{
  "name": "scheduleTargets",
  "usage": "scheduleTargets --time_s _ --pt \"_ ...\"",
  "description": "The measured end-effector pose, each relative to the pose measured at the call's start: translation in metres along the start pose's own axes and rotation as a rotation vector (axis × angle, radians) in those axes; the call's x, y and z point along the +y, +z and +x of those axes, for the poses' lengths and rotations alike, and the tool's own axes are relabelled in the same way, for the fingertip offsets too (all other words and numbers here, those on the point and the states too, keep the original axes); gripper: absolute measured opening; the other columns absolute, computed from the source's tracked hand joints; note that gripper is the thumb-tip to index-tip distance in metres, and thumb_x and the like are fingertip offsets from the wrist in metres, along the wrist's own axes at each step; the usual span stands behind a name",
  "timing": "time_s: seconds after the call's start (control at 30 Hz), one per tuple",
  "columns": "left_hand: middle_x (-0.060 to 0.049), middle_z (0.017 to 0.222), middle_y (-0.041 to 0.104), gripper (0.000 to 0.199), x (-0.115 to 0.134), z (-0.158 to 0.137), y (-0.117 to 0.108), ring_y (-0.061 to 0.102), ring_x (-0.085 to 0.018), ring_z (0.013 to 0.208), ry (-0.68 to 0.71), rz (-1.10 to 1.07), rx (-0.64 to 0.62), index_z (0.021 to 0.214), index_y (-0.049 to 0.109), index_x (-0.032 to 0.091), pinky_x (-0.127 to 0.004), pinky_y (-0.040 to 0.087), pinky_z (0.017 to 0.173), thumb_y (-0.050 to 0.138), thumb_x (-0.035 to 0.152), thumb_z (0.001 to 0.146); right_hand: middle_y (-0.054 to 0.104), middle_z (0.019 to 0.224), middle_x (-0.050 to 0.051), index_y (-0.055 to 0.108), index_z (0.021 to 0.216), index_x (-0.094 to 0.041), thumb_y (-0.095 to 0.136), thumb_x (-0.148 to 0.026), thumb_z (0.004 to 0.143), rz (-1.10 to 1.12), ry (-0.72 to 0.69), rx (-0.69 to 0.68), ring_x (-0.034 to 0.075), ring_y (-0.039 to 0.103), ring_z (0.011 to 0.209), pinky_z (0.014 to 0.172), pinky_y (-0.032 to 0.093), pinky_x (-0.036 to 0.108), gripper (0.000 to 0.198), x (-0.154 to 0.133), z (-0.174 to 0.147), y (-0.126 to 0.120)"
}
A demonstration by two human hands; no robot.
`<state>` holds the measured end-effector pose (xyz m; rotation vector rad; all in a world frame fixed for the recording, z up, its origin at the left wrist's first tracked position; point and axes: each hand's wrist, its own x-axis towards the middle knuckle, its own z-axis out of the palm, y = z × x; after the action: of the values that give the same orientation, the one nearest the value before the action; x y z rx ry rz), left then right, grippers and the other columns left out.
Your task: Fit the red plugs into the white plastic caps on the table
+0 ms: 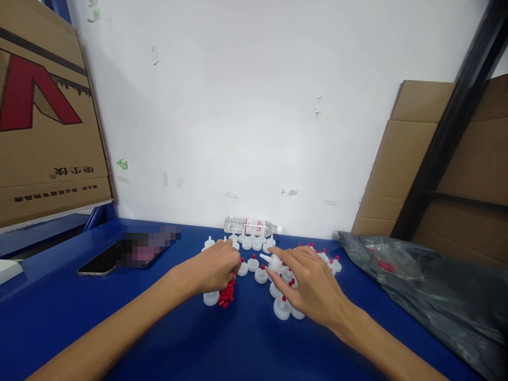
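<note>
My right hand (309, 280) grips a white nozzle cap (273, 262) between thumb and fingers; its bare spout points left. My left hand (220, 264) is closed, fingertips bent down at a small pile of red tips (226, 296); whether a tip is in the pinch is hidden. Beside that pile, a white cap (211, 298) lies partly under my left hand. Several white nozzle caps with red tips on, such as this front one (282, 308), stand around and below my right hand. Behind my hands are several white caps with plain spouts (246, 243).
A clear plastic bottle (252, 226) lies along the wall at the back of the blue table (166, 328). Phone-like dark devices (99, 259) lie at the left, partly blurred. Grey plastic sheeting (413, 296) covers the right edge. Cardboard (51, 137) stands on both sides.
</note>
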<state>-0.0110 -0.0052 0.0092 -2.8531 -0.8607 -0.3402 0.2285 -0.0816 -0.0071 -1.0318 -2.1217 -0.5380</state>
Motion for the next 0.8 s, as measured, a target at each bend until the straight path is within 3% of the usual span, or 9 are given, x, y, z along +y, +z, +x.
scheduleTargets --time_s 0.23,0.4,0.6,0.8 --pt "-0.006 0.073 0.066 0.021 0.006 0.003 -0.006 0.062 -0.024 0.081 0.015 0.024 -0.065 0.071 0.069 0.018 -0.033 0.045 0.074 0.063 0.002 0.084 0.075 0.096 0.008 0.061 0.127 -0.017 0.059 -0.030 0.097 0.000 0.032 -0.038 0.025 0.069 0.085 0.085 0.052 0.045 0.033 0.001 -0.001 0.001" --pt "-0.005 0.085 0.070 0.016 0.012 0.006 -0.016 0.065 -0.021 0.081 -0.024 -0.048 0.091 0.094 0.070 0.018 -0.030 0.043 0.068 0.056 0.012 0.097 0.074 0.111 0.011 0.060 0.129 -0.017 0.058 -0.028 0.097 -0.011 0.061 -0.100 0.029 0.069 0.098 0.092 0.051 0.052 0.034 0.001 -0.003 0.003" --pt "-0.006 0.104 0.071 0.023 0.019 0.010 -0.014 0.064 -0.019 0.093 0.116 -0.163 0.310 0.120 0.065 0.019 -0.033 0.046 0.083 0.052 0.014 0.101 0.073 0.113 0.010 0.058 0.133 -0.018 0.058 -0.026 0.096 -0.008 0.070 -0.116 0.029 0.069 0.100 0.092 0.052 0.052 0.038 0.002 -0.004 0.003" --pt "-0.006 0.103 0.068 0.027 0.023 0.010 -0.013 0.060 -0.018 0.085 0.195 -0.159 0.382 0.120 0.066 0.019 -0.030 0.044 0.073 0.050 0.010 0.101 0.073 0.113 0.010 0.059 0.132 -0.017 0.059 -0.026 0.095 -0.041 0.083 -0.110 0.028 0.070 0.099 0.091 0.052 0.051 0.038 0.003 -0.003 0.005"
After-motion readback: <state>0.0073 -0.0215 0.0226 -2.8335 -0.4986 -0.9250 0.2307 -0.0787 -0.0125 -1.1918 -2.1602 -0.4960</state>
